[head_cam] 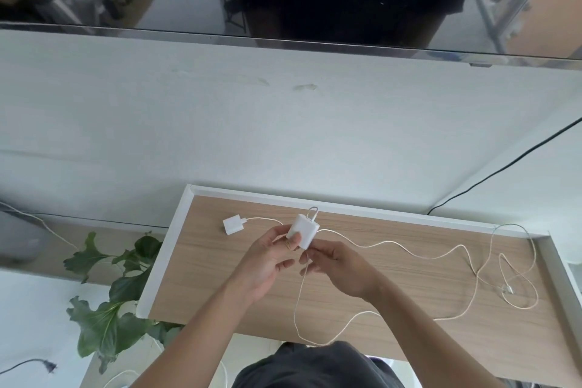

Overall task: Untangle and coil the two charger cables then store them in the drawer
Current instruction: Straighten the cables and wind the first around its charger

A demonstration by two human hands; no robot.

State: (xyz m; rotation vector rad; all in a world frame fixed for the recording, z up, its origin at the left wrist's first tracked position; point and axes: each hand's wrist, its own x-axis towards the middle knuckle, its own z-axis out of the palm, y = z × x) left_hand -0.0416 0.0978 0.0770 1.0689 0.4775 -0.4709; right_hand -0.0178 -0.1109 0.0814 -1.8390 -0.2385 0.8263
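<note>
From the head cam: the left hand (267, 257) has its fingers (293, 238) clamped on the bigger white charger brick (303, 233), held up just over the wooden counter (220, 277), while the right hand (338, 264) has its fingers together, pinching that brick's cable (297, 302) right below it. That cable droops off the front edge, then runs back across to the right. The second, smaller charger (231, 226) sits on the counter to the left, and its cable (393, 244) wanders right into a loose tangle (510, 280) with the first one. I'd guess both cords are light, floppy and a bit springy, so grab near the brick and feed loops through the hand; the bricks are the only rigid bits. No drawer in view
</note>
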